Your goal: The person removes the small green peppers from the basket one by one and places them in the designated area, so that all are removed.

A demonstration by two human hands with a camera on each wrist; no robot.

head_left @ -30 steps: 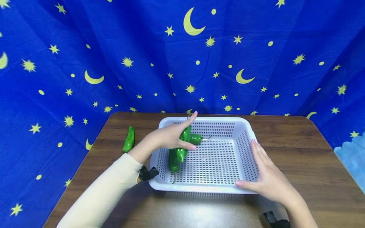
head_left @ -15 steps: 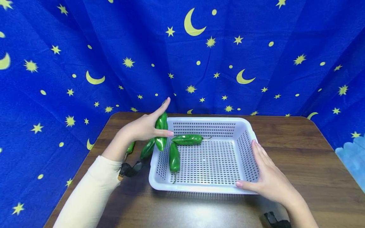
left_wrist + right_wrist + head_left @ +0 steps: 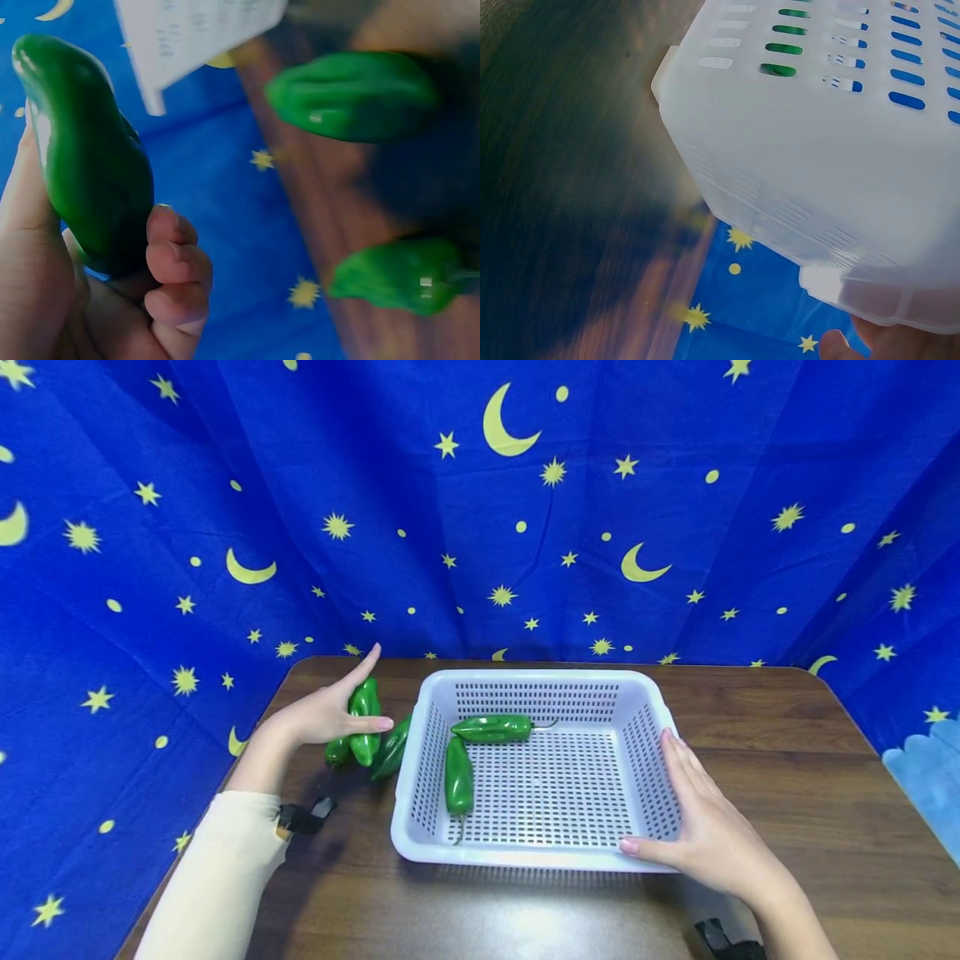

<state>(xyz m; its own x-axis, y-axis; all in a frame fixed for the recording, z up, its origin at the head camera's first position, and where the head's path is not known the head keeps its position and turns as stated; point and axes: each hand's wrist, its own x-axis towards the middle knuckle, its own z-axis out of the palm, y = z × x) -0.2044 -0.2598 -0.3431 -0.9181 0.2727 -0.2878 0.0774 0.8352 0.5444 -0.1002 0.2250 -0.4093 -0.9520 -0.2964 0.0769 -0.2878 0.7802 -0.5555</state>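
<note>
Left hand (image 3: 318,715) grips a green pepper (image 3: 364,727); right hand (image 3: 703,827), fingers spread, touches the white basket (image 3: 525,857), likely steadying it

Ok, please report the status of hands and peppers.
Left hand grips pepper outside basket. Right hand on basket rim. Two peppers inside; two more on table.

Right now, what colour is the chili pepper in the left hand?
Glossy green; the chili pepper shows best in the left wrist view.
</note>
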